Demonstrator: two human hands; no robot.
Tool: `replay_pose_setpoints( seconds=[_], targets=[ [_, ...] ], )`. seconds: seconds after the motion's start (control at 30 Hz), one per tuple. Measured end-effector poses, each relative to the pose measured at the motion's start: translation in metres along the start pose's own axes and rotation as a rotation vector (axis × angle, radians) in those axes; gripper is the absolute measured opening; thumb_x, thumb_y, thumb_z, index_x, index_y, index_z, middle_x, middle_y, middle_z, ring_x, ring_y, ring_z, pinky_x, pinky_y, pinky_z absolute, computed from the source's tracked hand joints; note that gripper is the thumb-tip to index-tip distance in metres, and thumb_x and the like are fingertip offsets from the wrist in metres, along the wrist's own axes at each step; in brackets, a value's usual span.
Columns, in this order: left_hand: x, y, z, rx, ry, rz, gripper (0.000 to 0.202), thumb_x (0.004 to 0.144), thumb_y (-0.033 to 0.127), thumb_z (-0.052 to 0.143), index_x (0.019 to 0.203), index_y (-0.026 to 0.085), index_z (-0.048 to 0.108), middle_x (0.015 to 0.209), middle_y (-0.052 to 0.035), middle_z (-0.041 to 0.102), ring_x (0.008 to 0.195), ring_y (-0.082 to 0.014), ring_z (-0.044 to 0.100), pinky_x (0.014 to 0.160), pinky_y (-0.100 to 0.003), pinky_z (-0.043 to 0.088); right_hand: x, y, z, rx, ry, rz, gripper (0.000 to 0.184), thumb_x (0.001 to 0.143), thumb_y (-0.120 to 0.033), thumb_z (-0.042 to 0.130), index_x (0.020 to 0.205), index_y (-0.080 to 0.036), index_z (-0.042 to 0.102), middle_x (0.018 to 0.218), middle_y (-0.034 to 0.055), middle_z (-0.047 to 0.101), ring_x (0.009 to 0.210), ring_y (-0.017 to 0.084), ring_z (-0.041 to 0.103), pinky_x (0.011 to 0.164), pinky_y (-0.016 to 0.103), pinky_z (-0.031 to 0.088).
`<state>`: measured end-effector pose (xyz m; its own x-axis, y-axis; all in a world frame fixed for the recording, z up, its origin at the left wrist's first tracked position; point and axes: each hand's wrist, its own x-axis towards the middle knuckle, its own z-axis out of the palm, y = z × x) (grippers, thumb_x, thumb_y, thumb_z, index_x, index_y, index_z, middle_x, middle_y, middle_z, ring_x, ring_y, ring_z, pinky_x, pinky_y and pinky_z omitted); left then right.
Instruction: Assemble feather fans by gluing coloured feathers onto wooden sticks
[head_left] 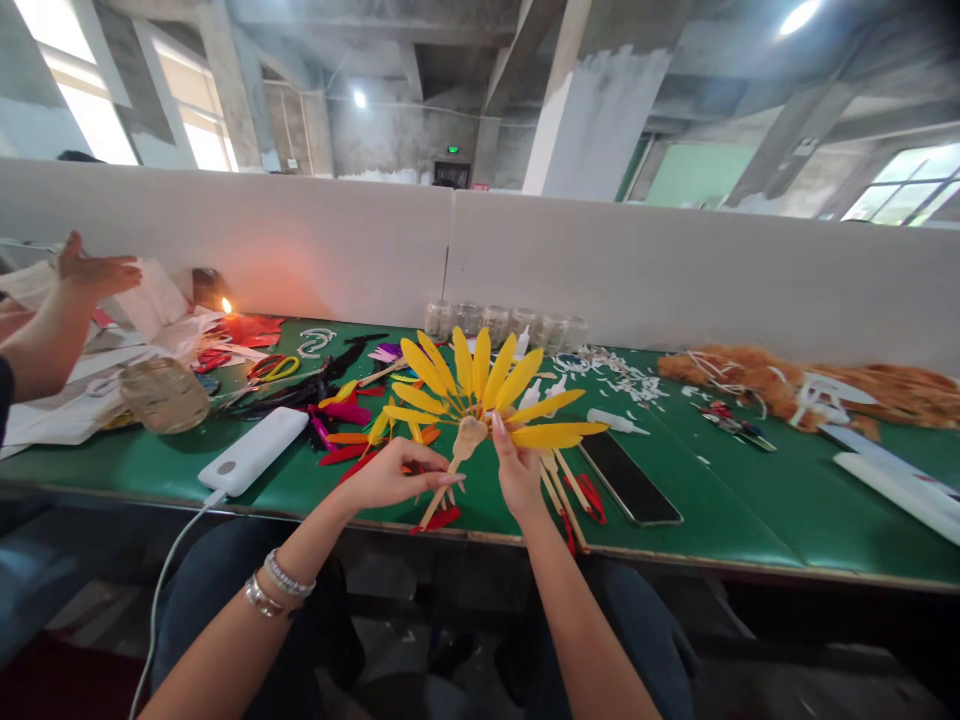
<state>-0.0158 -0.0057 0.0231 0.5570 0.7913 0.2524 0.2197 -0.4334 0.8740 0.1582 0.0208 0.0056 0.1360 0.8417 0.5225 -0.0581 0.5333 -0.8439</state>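
Observation:
A fan of bright yellow feathers (474,385) spreads upward from a rounded wooden head (470,436) with a thin wooden stem (444,490). My left hand (396,475) curls around the stem just below the head. My right hand (517,470) stands upright with its fingertips pressed against the feather bases beside the head. Several loose wooden sticks (562,482) and red feathers (589,497) lie on the green table (697,500) beneath my right hand. Bracelets circle my left wrist.
A co-worker's raised hand (97,268) is at far left. A candle flame (226,306) burns beyond a woven disc (163,395), yellow-handled scissors (274,368) and coloured feathers. Nearby lie a corded power bank (253,452), a smartphone (628,478), glass jars (495,325), and orange fur (780,382).

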Motion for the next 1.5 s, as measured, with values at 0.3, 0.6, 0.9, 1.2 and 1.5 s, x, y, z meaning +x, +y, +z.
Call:
replay_pose_setpoints(
  seconds=[0.3,0.6,0.9,1.2,1.5],
  targets=[
    [-0.0022,-0.0013,-0.0072,-0.057,0.086,-0.019,0.032,0.077,0.039,0.059,0.077,0.008,0.068,0.065,-0.0067,0.066,0.048,-0.0075,0.049,0.044,-0.016,0.041,-0.0018,-0.0005,-0.0043,-0.102,-0.089,-0.118,0.025,0.083,-0.039,0.048,0.076,-0.019,0.061,0.063,-0.0004,0.05,0.062,0.013,0.048,0.064,0.028,0.043],
    [-0.0021,-0.0028,-0.0066,-0.076,0.093,-0.048,0.035,0.076,0.042,0.059,0.079,0.008,0.068,0.067,-0.0073,0.067,0.049,-0.0083,0.051,0.043,-0.016,0.042,-0.0008,-0.0039,-0.0038,-0.125,-0.106,-0.108,0.029,0.084,-0.041,0.046,0.09,-0.019,0.064,0.068,0.0014,0.054,0.062,0.014,0.05,0.061,0.028,0.042],
    [-0.0019,-0.0025,-0.0064,-0.051,0.09,-0.041,0.036,0.077,0.042,0.059,0.077,0.007,0.068,0.068,-0.0079,0.067,0.049,-0.0078,0.05,0.043,-0.016,0.041,-0.0003,-0.004,-0.0053,-0.164,-0.085,-0.135,0.028,0.083,-0.04,0.048,0.068,-0.018,0.059,0.061,-0.0001,0.05,0.06,0.013,0.047,0.059,0.027,0.041],
    [-0.0012,-0.0021,-0.0054,-0.041,0.1,-0.054,0.037,0.076,0.044,0.059,0.075,0.008,0.068,0.064,-0.0066,0.065,0.047,-0.0069,0.046,0.043,-0.016,0.039,-0.0005,-0.0059,-0.0031,-0.09,-0.089,-0.1,0.024,0.081,-0.039,0.051,0.079,-0.018,0.063,0.068,0.0017,0.056,0.061,0.013,0.05,0.058,0.027,0.042],
    [-0.0013,-0.0013,-0.0054,-0.023,0.123,-0.022,0.034,0.077,0.042,0.059,0.073,0.009,0.069,0.062,-0.0051,0.064,0.047,-0.0063,0.046,0.043,-0.016,0.036,-0.001,-0.0019,-0.0054,-0.1,-0.101,-0.122,0.022,0.081,-0.036,0.051,0.084,-0.019,0.065,0.077,0.0035,0.061,0.067,0.014,0.054,0.06,0.027,0.043]
  ],
)
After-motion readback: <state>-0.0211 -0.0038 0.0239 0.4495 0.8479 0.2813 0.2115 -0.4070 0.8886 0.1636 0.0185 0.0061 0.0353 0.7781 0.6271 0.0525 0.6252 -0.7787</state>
